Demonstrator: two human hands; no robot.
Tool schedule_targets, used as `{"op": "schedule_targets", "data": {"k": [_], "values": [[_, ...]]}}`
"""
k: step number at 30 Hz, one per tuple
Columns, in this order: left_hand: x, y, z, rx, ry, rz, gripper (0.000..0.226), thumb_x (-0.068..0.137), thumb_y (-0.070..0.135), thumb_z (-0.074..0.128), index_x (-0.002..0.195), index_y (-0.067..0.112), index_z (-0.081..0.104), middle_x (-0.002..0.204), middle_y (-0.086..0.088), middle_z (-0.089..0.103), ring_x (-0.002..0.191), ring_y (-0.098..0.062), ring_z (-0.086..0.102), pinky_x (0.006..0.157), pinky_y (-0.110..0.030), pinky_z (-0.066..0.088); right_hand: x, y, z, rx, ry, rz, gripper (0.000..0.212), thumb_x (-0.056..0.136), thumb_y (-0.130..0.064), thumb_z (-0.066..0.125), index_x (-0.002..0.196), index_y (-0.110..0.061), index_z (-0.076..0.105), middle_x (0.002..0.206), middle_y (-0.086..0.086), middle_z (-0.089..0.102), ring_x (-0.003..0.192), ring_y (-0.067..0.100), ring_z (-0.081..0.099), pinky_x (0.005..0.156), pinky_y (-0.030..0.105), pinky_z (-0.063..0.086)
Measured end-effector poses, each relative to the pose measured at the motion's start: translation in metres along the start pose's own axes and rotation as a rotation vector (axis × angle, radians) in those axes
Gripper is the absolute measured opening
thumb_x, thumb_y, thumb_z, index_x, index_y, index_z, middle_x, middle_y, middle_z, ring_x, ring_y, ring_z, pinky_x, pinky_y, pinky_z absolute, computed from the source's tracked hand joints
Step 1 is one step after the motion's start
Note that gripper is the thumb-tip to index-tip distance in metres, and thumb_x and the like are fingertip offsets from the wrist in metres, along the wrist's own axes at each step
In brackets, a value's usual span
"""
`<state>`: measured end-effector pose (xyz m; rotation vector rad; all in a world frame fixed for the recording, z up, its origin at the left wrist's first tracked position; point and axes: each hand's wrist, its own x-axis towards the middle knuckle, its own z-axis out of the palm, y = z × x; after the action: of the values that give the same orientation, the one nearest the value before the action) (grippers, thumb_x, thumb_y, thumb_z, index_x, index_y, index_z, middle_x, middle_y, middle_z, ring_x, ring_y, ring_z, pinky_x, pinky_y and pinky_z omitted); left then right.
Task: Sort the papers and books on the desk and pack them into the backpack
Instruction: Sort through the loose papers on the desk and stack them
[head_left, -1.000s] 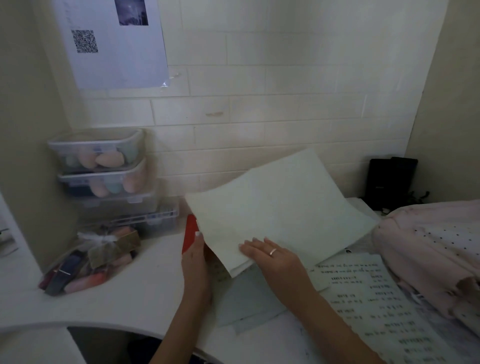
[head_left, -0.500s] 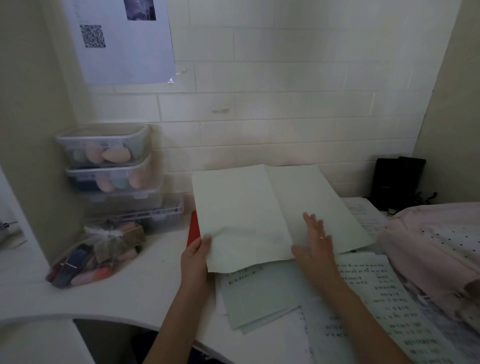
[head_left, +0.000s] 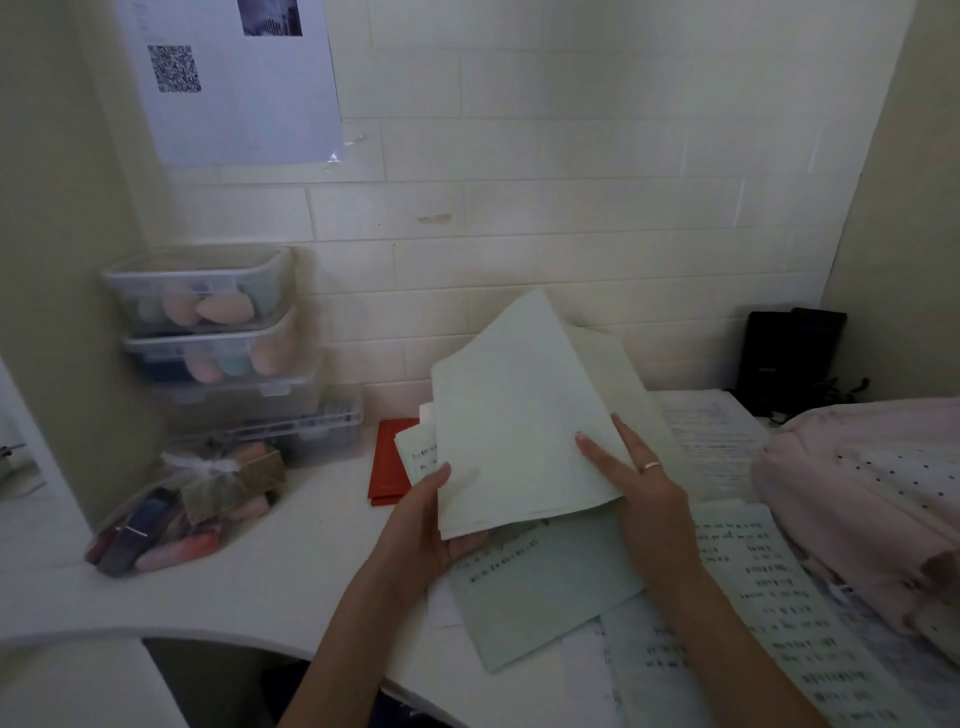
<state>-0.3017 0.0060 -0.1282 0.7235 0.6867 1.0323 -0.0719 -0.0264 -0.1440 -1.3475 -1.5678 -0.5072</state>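
Note:
A pale green sheet of paper (head_left: 511, 431), folded over on itself, is lifted above the white desk (head_left: 270, 566). My left hand (head_left: 431, 525) grips its lower left edge, thumb on top. My right hand (head_left: 639, 483) lies on its right part with straight fingers pressing the fold. Beneath it lie more greenish printed sheets (head_left: 540, 582) and printed pages (head_left: 753, 587) to the right. A red booklet (head_left: 387, 460) lies flat behind my left hand. The pink dotted backpack (head_left: 862, 499) sits at the right edge of the desk.
Stacked clear plastic boxes (head_left: 208, 322) with pastel sponges stand at the back left against the wall. A clear bag of small items (head_left: 176, 514) lies in front of them. A black device (head_left: 789, 353) stands in the back right corner. A poster (head_left: 234, 78) hangs on the wall.
The open green sheet has been folded in half, right side over left, and tilted up. My right hand moved from its lower right edge onto the folded paper.

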Motion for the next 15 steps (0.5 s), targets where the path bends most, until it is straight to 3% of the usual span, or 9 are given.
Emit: {"op": "schedule_targets", "data": {"k": [2, 4, 7, 10, 13, 15], "values": [[-0.004, -0.002, 0.003, 0.082, -0.058, -0.062, 0.027, 0.089, 0.016, 0.056, 0.115, 0.01, 0.056, 0.104, -0.018, 0.071, 0.089, -0.034, 0.07, 0.062, -0.04, 0.061, 0.001, -0.01, 0.002, 0.145, 0.039, 0.045, 0.056, 0.08, 0.01, 0.045, 0.125, -0.02, 0.062, 0.139, 0.017, 0.048, 0.119, 0.008, 0.046, 0.107, 0.014, 0.031], [-0.004, -0.005, 0.005, 0.166, -0.091, -0.085, 0.031, 0.09, 0.015, 0.056, 0.121, 0.01, 0.053, 0.111, -0.021, 0.068, 0.096, -0.037, 0.068, 0.069, -0.039, 0.061, 0.005, -0.025, 0.003, 0.374, 0.13, 0.196, 0.054, 0.078, 0.01, 0.043, 0.12, -0.017, 0.064, 0.133, 0.014, 0.053, 0.12, 0.009, 0.047, 0.107, 0.016, 0.035], [0.001, -0.005, 0.003, 0.151, -0.079, -0.078, 0.045, 0.084, 0.02, 0.06, 0.124, 0.006, 0.049, 0.113, -0.021, 0.067, 0.1, -0.035, 0.067, 0.071, -0.035, 0.06, 0.019, -0.044, -0.005, 0.702, 0.357, 0.489, 0.055, 0.074, 0.017, 0.039, 0.096, -0.02, 0.073, 0.117, 0.009, 0.061, 0.109, 0.016, 0.057, 0.091, 0.037, 0.054], [0.007, -0.006, 0.002, 0.132, -0.067, -0.079, 0.059, 0.078, 0.033, 0.06, 0.128, 0.003, 0.049, 0.117, -0.018, 0.066, 0.106, -0.032, 0.065, 0.087, -0.037, 0.056, 0.033, -0.054, -0.017, 1.036, 0.495, 0.659, 0.057, 0.066, 0.022, 0.032, 0.065, -0.023, 0.066, 0.089, -0.002, 0.066, 0.091, 0.016, 0.062, 0.068, 0.039, 0.058], [0.009, -0.004, 0.002, 0.089, -0.066, -0.075, 0.061, 0.09, 0.049, 0.043, 0.13, 0.004, 0.049, 0.121, -0.017, 0.064, 0.11, -0.031, 0.063, 0.094, -0.04, 0.051, 0.036, -0.055, -0.011, 1.334, 0.29, 0.867, 0.053, 0.073, 0.02, 0.037, 0.06, -0.021, 0.067, 0.088, -0.004, 0.067, 0.084, 0.017, 0.062, 0.058, 0.029, 0.056], [0.009, -0.001, 0.0, -0.082, -0.082, -0.032, 0.071, 0.085, 0.062, 0.037, 0.123, 0.004, 0.055, 0.12, -0.02, 0.064, 0.108, -0.035, 0.063, 0.09, -0.044, 0.052, 0.03, -0.05, -0.005, 1.249, 0.022, 0.842, 0.052, 0.076, 0.02, 0.041, 0.068, -0.021, 0.073, 0.095, -0.004, 0.069, 0.088, 0.018, 0.063, 0.063, 0.027, 0.057]]}}
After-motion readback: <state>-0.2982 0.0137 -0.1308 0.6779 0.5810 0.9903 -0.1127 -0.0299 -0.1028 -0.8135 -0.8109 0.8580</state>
